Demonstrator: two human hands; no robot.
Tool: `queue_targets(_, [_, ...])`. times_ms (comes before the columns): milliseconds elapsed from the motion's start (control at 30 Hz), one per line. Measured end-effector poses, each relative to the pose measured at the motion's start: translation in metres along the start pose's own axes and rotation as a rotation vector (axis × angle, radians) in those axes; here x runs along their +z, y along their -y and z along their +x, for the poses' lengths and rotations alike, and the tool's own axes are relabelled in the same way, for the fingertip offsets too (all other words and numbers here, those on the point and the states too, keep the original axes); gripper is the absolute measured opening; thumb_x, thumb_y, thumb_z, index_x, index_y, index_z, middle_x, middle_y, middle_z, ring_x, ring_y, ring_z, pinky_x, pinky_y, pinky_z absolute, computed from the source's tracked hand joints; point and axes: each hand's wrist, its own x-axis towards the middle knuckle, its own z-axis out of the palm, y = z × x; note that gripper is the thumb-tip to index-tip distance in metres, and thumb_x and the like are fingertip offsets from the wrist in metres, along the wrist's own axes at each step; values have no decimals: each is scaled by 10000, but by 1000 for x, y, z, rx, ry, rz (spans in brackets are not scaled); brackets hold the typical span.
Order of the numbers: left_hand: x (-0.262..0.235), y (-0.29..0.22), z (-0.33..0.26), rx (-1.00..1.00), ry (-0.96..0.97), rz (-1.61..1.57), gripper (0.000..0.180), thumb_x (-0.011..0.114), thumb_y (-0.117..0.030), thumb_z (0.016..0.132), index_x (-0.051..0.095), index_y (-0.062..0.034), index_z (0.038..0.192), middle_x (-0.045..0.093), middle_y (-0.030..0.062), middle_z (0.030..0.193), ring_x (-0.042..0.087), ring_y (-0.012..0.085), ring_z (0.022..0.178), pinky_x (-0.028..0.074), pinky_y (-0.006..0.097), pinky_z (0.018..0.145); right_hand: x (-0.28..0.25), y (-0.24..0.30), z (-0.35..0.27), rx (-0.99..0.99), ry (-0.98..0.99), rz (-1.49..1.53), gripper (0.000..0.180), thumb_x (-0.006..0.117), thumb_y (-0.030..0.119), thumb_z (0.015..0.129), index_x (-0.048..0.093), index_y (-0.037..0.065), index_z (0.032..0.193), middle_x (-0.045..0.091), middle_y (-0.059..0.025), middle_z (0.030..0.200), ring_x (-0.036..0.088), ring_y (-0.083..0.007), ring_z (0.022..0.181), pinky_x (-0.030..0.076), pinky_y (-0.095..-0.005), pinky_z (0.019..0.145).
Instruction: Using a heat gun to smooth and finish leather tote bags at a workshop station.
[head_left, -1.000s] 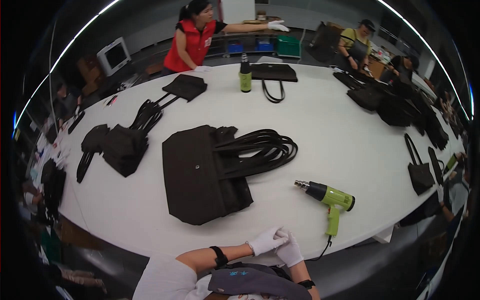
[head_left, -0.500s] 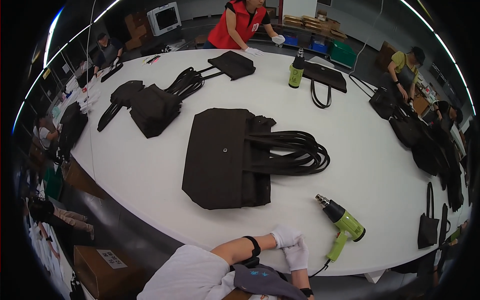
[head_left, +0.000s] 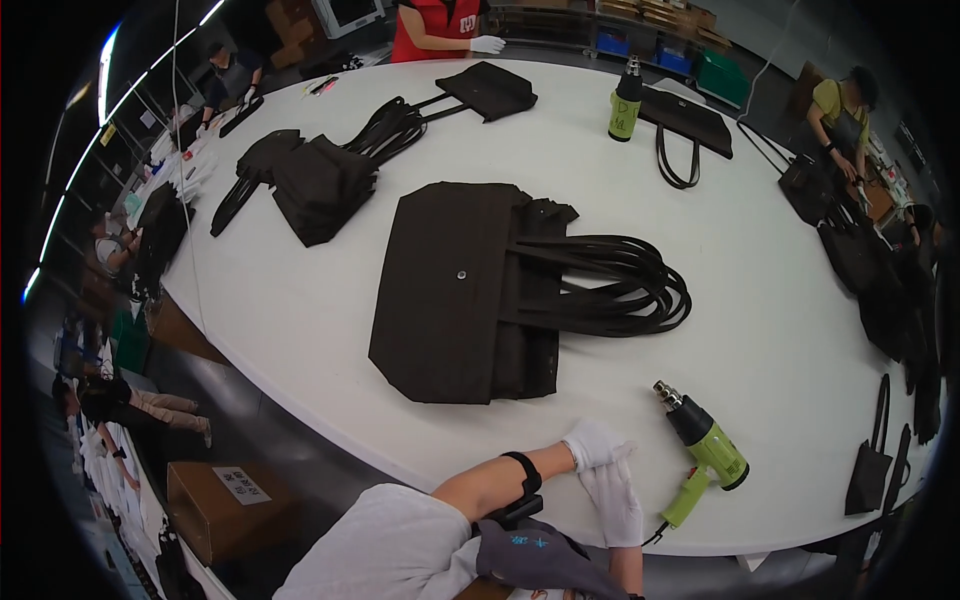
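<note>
My left hand and my right hand, both in white gloves, meet above the near edge of the table. The left hand's fingers are closed near the right hand's fingertips; I cannot make out what is in them. My right hand's fingers look stretched out and lie close together. Just right of my hands, a green and black heat gun lies on its side. Beyond them rests a stack of black tote bags, the top one with a metal snap and the looped handles lying to the right.
More black bags lie at the back left, with another bag beyond. At the back right a second heat gun stands upright beside a bag. Bags pile along the right edge. A cardboard box stands lower left. Several people work around.
The view has shifted, so the table's things sit higher and further right. My hands stay together, the right one's fingers showing more stretched. The person in the red vest has shifted their arms.
</note>
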Motion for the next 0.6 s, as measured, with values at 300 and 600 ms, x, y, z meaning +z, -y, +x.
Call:
queue_targets(300, [3, 1, 3, 55, -112, 138, 451, 455, -444, 913, 681, -130, 679, 658, 121, 689, 637, 324, 640, 504, 429, 607, -39, 1, -15, 170, -45, 408, 532, 373, 277, 1022, 283, -51, 1430, 350, -158, 1467, 343, -249, 1342, 210, -373, 1147])
queue_targets(600, [-1, -6, 8, -80, -9, 111, 467, 448, -481, 907, 691, -136, 706, 670, 148, 739, 649, 340, 697, 511, 439, 655, -75, 0, -13, 177, -263, -249, 594, 560, 230, 951, 328, -89, 1395, 441, -157, 1403, 442, -243, 1265, 287, -345, 1111])
